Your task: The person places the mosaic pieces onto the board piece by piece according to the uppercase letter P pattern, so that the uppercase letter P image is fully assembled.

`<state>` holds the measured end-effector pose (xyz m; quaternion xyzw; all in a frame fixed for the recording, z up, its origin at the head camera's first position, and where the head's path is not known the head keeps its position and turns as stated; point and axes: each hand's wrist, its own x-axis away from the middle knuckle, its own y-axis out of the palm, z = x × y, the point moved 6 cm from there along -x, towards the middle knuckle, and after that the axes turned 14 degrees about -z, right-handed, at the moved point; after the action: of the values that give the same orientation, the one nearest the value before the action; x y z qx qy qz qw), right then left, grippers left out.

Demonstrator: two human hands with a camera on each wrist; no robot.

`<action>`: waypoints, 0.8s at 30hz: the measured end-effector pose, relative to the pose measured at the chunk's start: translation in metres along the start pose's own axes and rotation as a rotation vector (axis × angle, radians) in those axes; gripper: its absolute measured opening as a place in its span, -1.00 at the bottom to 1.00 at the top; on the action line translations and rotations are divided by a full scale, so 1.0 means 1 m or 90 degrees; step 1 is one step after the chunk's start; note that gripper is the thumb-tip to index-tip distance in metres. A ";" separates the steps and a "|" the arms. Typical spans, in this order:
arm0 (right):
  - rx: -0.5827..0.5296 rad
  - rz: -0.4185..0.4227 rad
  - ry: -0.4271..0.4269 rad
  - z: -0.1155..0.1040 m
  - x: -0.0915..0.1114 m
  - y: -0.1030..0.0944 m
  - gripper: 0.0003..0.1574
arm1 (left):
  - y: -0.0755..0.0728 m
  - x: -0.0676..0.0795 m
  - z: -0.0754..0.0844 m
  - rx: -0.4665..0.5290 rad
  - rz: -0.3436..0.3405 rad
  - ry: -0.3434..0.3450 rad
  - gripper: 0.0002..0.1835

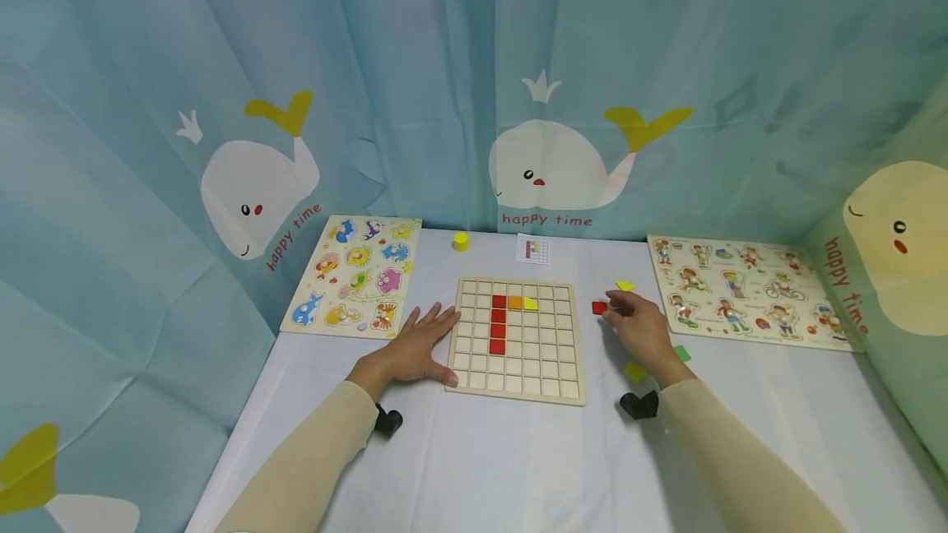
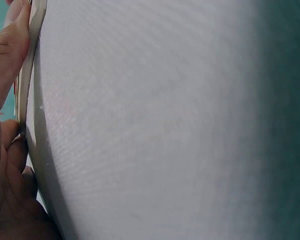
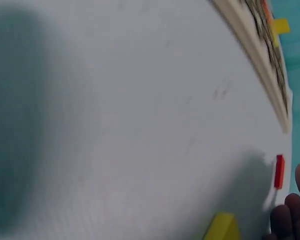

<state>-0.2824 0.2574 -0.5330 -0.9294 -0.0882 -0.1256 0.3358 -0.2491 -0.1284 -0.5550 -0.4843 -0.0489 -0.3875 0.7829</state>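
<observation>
A wooden grid board [image 1: 518,364] lies on the white table. It bears a column of several red squares [image 1: 498,331], an orange square [image 1: 515,303] and a yellow tile [image 1: 530,303] with a cut corner. My left hand [image 1: 415,349] is spread at the board's left edge, its thumb at the near corner. To the right of the board, my right hand [image 1: 638,331] hovers with loosely bent fingers beside a loose red square [image 1: 598,308]. In the right wrist view that red piece [image 3: 279,171] lies on the table, apart from the fingertips.
Yellow pieces [image 1: 625,286] and a green piece [image 1: 681,354] lie around my right hand. Behind the board are a small pattern card [image 1: 532,249] and a yellow cylinder [image 1: 461,242]. Picture puzzles flank it: sea animals [image 1: 348,278] left, children [image 1: 748,290] right.
</observation>
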 end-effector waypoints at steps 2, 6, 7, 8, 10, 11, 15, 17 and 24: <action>-0.002 -0.002 0.013 0.003 -0.002 0.000 -0.42 | 0.000 -0.001 0.000 -0.002 0.000 0.002 0.32; 0.000 -0.010 0.019 0.006 -0.007 0.001 -0.37 | 0.001 -0.001 0.000 -0.002 0.001 0.004 0.32; 0.007 -0.009 0.018 0.006 -0.009 0.001 -0.37 | 0.001 -0.001 0.000 -0.003 0.001 0.004 0.32; 0.016 -0.006 0.017 0.006 -0.010 0.001 -0.37 | 0.001 -0.001 -0.001 -0.003 0.001 0.005 0.31; 0.031 0.002 0.015 0.006 -0.012 0.002 -0.39 | 0.001 -0.001 -0.001 -0.005 0.002 0.005 0.31; 0.038 0.005 0.016 0.006 -0.013 0.002 -0.40 | 0.001 -0.001 -0.001 -0.007 0.002 0.003 0.31; 0.052 0.011 0.020 0.006 -0.016 0.003 -0.46 | 0.000 -0.001 -0.002 -0.010 0.000 0.001 0.32; 0.056 0.012 0.024 0.006 -0.016 0.003 -0.50 | 0.000 -0.001 -0.002 -0.010 0.000 0.002 0.32; 0.053 0.026 0.021 0.006 -0.013 0.001 -0.58 | 0.001 -0.002 -0.003 -0.012 0.003 0.009 0.33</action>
<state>-0.2939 0.2596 -0.5423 -0.9141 -0.0690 -0.1300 0.3779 -0.2505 -0.1294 -0.5577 -0.4887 -0.0384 -0.3893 0.7798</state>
